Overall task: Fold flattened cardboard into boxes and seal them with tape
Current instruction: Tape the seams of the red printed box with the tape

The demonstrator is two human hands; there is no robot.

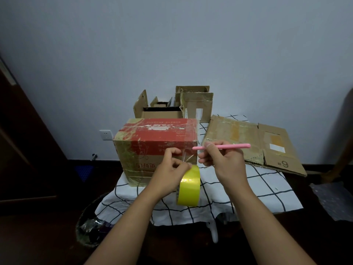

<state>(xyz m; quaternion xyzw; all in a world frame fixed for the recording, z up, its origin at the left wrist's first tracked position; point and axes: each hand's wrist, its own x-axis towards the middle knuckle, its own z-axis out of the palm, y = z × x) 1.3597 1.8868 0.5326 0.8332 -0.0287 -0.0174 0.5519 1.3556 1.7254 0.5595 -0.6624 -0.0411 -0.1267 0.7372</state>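
Observation:
A folded red-and-brown cardboard box stands on the checked cloth, its flaps closed and glossy with tape. My left hand holds the yellow tape roll against the box's front face, and a clear strip runs from the roll up to the box. My right hand grips a pink cutter with its tip at the strip, near the box's right front edge. Flattened cardboard marked "#9" lies to the right.
Two open boxes and a taller brown box stand behind, against the wall. A bin with a plastic liner sits on the floor at lower left. A dark door is on the left.

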